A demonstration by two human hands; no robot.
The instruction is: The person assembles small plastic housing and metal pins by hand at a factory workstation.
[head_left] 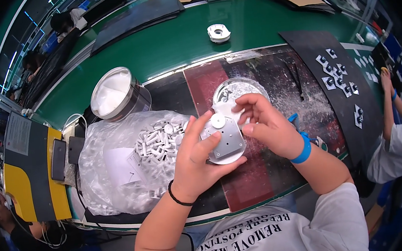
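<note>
My left hand (196, 160) grips a round white housing (225, 159) with a grey metal plate (227, 140) on its upper face. A small white disc-shaped knob (218, 120) sits at the plate's upper end, and my left thumb lies on the plate. Close to the housing's right edge is my right hand (270, 125), its fingers curled and the thumb apart from them, with nothing plainly held. Just beyond both hands rests a round dish (250, 85) with white smears, partly hidden. Beside my left hand, many white plastic parts (157, 142) lie on a clear plastic bag (98, 184).
A tub with white lining (112, 94) stands behind the bag. Another white part (219, 33) sits on the green belt (175, 46). Small parts lie on a black mat (316, 53) at right. A yellow-grey machine (29, 183) is at left. Another person's hand (385, 78) shows far right.
</note>
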